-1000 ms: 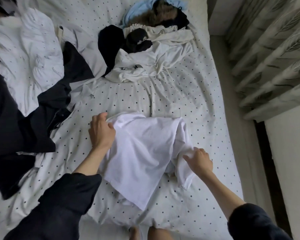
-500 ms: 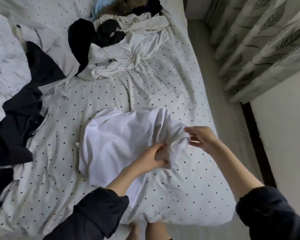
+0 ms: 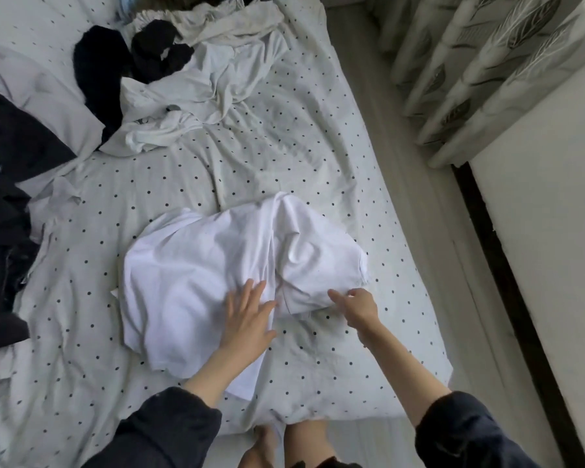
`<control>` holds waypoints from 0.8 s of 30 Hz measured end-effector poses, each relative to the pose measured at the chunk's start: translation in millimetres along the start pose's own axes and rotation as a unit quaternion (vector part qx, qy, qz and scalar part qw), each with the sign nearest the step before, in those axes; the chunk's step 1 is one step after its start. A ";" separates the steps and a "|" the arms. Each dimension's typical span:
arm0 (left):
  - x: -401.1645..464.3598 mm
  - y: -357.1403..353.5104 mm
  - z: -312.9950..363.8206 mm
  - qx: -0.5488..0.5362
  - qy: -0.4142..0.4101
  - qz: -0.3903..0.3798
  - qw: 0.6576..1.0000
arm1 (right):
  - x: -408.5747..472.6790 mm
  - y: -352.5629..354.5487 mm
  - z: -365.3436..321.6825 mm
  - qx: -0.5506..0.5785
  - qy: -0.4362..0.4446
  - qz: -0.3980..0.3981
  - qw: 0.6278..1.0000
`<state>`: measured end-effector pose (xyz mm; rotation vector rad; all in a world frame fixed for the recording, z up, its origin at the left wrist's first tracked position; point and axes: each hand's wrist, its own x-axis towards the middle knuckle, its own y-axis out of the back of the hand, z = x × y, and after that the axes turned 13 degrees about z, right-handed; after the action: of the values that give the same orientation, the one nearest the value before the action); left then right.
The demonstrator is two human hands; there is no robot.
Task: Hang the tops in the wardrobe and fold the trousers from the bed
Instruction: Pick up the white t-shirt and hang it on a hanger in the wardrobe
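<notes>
- The dark clothes (image 3: 11, 197) at the far left edge of the bed (image 3: 284, 136) lie loose and partly off the frame; I judge they could slide off if the sheet is tugged.
- The heap of pale and black clothes (image 3: 183, 79) near the head of the bed is tangled together, so pulling one piece out would likely drag others along.
- The white garment (image 3: 200, 271) lies in the middle of the near half of the bed, its right part doubled over. Whether it is a top or trousers I cannot tell.
- The left hand (image 3: 247, 319) rests flat on it, fingers spread and straight, gripping nothing; if it lifts, the fold may spring open.
- The right hand (image 3: 357, 304) touches the near edge of the doubled part, fingers slightly bent; whether it pinches cloth I cannot tell.
- No containers are in view; the wardrobe is not shown.
</notes>
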<state>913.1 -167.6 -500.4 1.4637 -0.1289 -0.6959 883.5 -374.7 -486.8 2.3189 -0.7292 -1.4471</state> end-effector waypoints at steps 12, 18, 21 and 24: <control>57.5 55.5 23.4 -0.277 0.122 0.122 0.945 | 2.7 38.2 -39.7 0.313 -0.041 0.042 0.948; 89.7 136.2 6.3 -0.418 0.182 0.216 0.863 | -33.1 23.3 -31.9 0.121 0.125 0.015 0.985; 105.3 166.8 -5.6 -0.443 0.192 0.267 0.834 | -33.6 13.2 -28.7 0.034 0.159 -0.013 0.987; 115.5 176.2 -19.0 -0.479 0.235 0.300 0.791 | -21.6 1.1 -26.7 -0.011 0.151 -0.011 0.988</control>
<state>1076.7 -217.8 -376.2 0.4943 0.1395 0.1755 899.4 -363.4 -458.5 2.4594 -0.5991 -1.0688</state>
